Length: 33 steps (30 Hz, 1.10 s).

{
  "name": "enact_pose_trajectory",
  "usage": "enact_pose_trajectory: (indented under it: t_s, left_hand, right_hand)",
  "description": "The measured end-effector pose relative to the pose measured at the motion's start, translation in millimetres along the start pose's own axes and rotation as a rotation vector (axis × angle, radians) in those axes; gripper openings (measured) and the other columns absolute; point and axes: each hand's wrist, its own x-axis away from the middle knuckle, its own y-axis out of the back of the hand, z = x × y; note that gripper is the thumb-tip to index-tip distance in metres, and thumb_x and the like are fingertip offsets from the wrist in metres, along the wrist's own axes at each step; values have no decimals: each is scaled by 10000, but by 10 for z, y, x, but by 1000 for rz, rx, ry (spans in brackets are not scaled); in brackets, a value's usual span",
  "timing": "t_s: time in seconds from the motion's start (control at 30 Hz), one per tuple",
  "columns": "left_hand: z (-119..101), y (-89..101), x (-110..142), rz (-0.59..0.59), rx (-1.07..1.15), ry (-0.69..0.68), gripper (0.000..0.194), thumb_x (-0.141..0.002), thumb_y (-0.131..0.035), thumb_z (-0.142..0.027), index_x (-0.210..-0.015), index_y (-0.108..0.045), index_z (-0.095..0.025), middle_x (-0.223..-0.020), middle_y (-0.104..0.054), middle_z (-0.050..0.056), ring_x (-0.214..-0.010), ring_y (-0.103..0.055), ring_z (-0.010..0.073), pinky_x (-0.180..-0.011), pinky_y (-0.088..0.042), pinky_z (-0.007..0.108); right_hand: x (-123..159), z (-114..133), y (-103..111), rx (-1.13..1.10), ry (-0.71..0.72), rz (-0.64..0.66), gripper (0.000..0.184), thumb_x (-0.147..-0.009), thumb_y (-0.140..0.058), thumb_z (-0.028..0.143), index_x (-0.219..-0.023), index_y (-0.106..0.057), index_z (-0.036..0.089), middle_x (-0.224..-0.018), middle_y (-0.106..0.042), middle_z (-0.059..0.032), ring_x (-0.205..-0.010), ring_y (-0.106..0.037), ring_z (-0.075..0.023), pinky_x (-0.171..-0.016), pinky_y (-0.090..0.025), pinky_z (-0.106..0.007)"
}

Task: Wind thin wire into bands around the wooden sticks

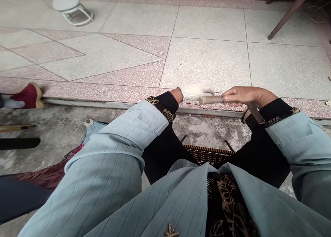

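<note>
My right hand (243, 94) is bare and closed round a tool with a round wooden handle (211, 99) and a metal ring. The handle's butt end points left. A dark, flat, blade-like part (256, 113) of the tool shows below my right wrist; its full shape is hidden. My left hand (195, 91) wears a white knitted glove. Its fingers stretch to the right beside the handle's butt end; whether they touch it I cannot tell. Both hands are above the edge of the low step (232, 112), in front of my knees.
A woven seat (209, 154) shows between my legs. On the ground by the step lies a thin reddish stick-like thing (203, 115). Another person's red shoe (29, 95) rests at the left. A white stool (76, 9) stands on the tiled floor (209, 61); a wooden leg (289, 14) slants at upper right.
</note>
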Motion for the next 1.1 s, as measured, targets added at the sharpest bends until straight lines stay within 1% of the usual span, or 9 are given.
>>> enact_pose_trajectory:
  t_s: [0.2,0.27,0.37,0.43,0.5,0.6,0.7,0.93,1.1]
  left_hand:
    - [-15,100,40,140,-62,32,162,-817,-635,-362,-826,-724,-227,-632,-629,32,-732,-565,180,-631,-373,320]
    - [-78,54,66,194,-3,34,190,-843,-619,-392,-846,-719,-231,-660,-636,37,-729,-573,178,-621,-378,322]
    - [-196,-71,89,273,167,39,243,-855,-593,-418,-905,-692,-202,-719,-633,36,-683,-556,141,-620,-408,288]
    - [-258,-145,97,301,307,20,274,-880,-553,-431,-965,-656,-192,-756,-610,26,-661,-536,116,-617,-423,259]
    - [-290,-191,103,340,401,-6,274,-902,-518,-426,-982,-622,-186,-756,-570,12,-637,-514,100,-603,-426,238]
    - [-290,-207,104,366,370,-45,262,-916,-493,-418,-954,-599,-182,-749,-539,2,-618,-494,95,-589,-419,234]
    - [-269,-182,92,294,201,-54,276,-898,-517,-429,-935,-618,-175,-762,-569,12,-645,-498,108,-616,-419,255]
    - [-224,-66,93,227,86,0,267,-889,-551,-394,-944,-695,-175,-702,-621,51,-818,-577,191,-709,-403,313]
    - [-277,-63,68,223,-106,-30,226,-808,-612,-338,-878,-718,-150,-658,-639,36,-743,-536,169,-702,-363,284]
  right_hand:
    - [-125,-171,13,273,-216,142,517,-835,-571,693,-697,-582,195,-580,-492,1,-522,-410,-123,-535,-347,-287]
    - [-156,-211,56,422,-321,15,519,-784,-621,708,-729,-629,193,-637,-562,-39,-562,-469,-154,-551,-371,-309]
    - [-140,-184,131,486,-407,-322,540,-790,-599,727,-805,-652,189,-744,-626,-92,-619,-523,-191,-573,-401,-336]
    - [-80,-108,154,347,-369,-498,531,-851,-524,716,-829,-623,195,-739,-613,-88,-599,-509,-180,-574,-408,-336]
    - [0,-10,139,107,-205,-531,508,-905,-454,695,-817,-570,209,-681,-562,-50,-555,-465,-150,-571,-411,-319]
    - [94,110,70,-105,-2,-388,496,-912,-463,687,-759,-516,218,-637,-497,-13,-542,-427,-128,-570,-408,-293]
    - [122,148,18,-152,75,-211,500,-903,-504,675,-710,-492,213,-623,-463,5,-536,-401,-110,-547,-383,-269]
    - [107,54,39,-56,-13,106,531,-899,-519,668,-660,-476,196,-578,-421,25,-510,-344,-95,-523,-341,-257]
    - [76,11,5,1,-127,230,538,-864,-530,708,-711,-529,192,-580,-429,28,-505,-367,-100,-523,-355,-268]
